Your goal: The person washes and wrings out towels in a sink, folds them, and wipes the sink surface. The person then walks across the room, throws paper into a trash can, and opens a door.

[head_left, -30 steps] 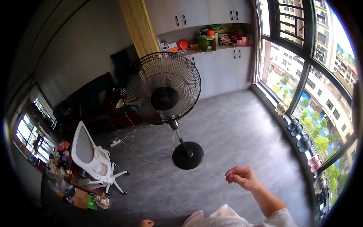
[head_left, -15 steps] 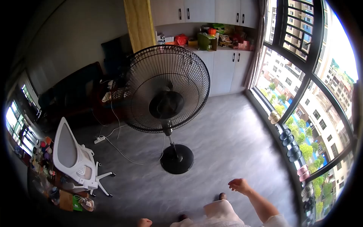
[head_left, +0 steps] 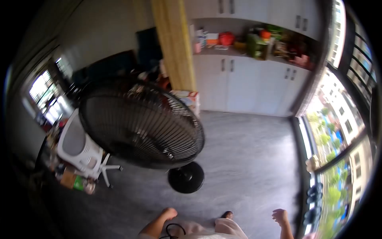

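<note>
A black pedestal fan (head_left: 143,127) stands in front of me, its round wire cage tilted and large in view, with a round black base (head_left: 186,177) on the floor. My left hand (head_left: 170,214) is low in the middle, blurred, fingers curled together with nothing visible in them. It is nearest to the fan's base but apart from it. A black cord loop (head_left: 176,228) shows beside my left forearm, against my clothing. My right hand (head_left: 280,216) hangs at lower right, fingers loosely bent and slightly apart, holding nothing.
A white office chair (head_left: 81,149) stands at left beside a cardboard box (head_left: 68,179) and clutter. White cabinets (head_left: 242,85) line the back, with goods on their shelf. Shoes (head_left: 313,193) sit along the window at right. My shoe (head_left: 227,215) shows below.
The view has swung left and come closer to the fan, whose cage now looks larger and more tilted. My left hand has come further into view; my right hand appears lower and further right.
</note>
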Demonstrator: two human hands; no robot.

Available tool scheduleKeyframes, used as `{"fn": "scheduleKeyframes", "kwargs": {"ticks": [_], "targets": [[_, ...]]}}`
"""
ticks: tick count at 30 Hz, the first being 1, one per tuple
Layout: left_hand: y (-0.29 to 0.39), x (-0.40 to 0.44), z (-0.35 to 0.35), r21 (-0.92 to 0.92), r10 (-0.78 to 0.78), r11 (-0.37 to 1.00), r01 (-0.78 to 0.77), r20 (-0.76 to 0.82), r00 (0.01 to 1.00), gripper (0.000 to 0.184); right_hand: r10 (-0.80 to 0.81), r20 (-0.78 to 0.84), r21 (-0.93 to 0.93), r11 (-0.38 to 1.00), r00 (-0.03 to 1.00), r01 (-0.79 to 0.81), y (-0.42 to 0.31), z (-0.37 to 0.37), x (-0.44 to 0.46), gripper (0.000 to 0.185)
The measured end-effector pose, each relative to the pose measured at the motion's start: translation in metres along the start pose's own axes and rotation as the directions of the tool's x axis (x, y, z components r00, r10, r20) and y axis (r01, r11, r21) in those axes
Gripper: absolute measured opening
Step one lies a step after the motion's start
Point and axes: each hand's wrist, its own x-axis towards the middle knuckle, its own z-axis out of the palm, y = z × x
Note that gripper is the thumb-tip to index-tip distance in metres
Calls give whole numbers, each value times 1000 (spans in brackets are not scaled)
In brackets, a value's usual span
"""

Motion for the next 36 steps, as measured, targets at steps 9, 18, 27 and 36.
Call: {"fn": "scheduleKeyframes", "kwargs": {"ticks": [9,18,27,36], "targets": [[94,35,-10,-180,28,981,-68,-216,976,21,-425,227,-66,891,876,449,-212,-14,174,17],[168,82,-61,-748,-289,605,272,112,951,23,-641,455,-258,570,618,780,-416,1,338,21],[252,97,-15,-932,-309,362,12,-108,945,21,-650,387,-623,339,654,705,-638,-20,577,74],[441,178,-117,-979,-441,204,13,-80,894,15,-772,194,-751,280,606,598,-885,-47,776,95]]}}
